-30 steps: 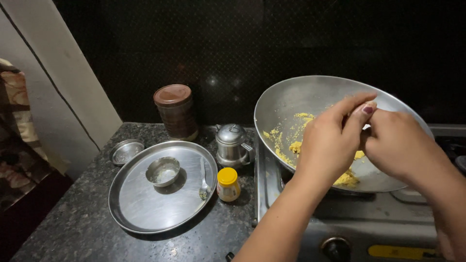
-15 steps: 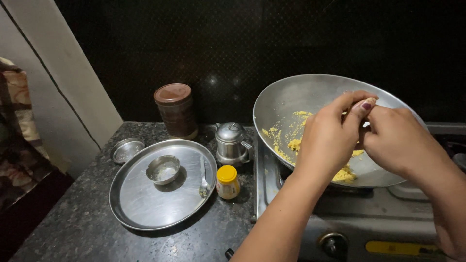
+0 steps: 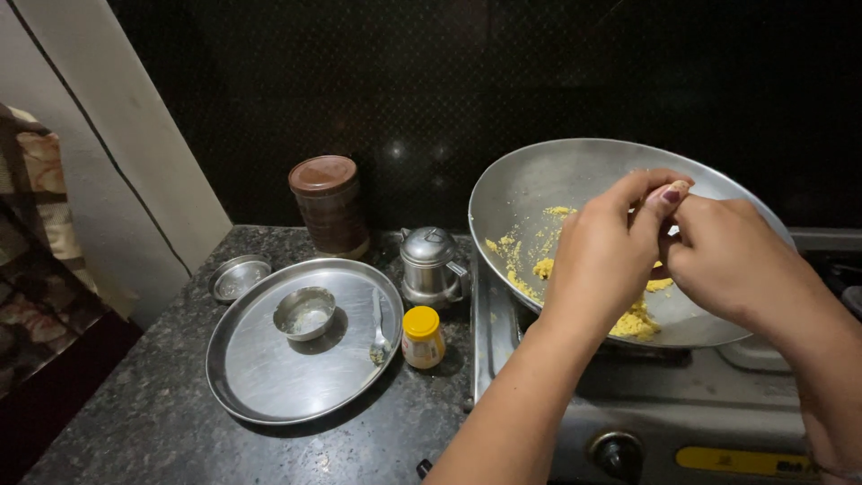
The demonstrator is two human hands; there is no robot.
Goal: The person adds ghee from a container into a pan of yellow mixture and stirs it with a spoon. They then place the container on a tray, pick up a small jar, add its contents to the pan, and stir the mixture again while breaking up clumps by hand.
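Fingertips (image 3: 666, 193) of both hands are pinching together over the wok, clamped on some small pale bit that's too tiny to make out. Left hand (image 3: 603, 260) and right hand (image 3: 736, 269) are touching right above the yellow crumbly mixture (image 3: 634, 319), which is sitting low in the steel wok (image 3: 539, 180) on the stove (image 3: 682, 404). Honest worry: that wok is looking tilted and resting unsupported while both hands are busy, so a bump from a wrist could be tipping it or sliding it off the burner. If the burner is on (can't tell), knuckles are hovering awfully close to hot metal. Further left, the little yellow-capped bottle (image 3: 422, 337) and steel pot (image 3: 429, 268) are crowding the stove's edge, easy to elbow over. Beyond them the big steel plate (image 3: 260, 377) is holding a small bowl (image 3: 305, 313) and a spoon (image 3: 379, 328), with a brown jar (image 3: 329, 205) against the wall.
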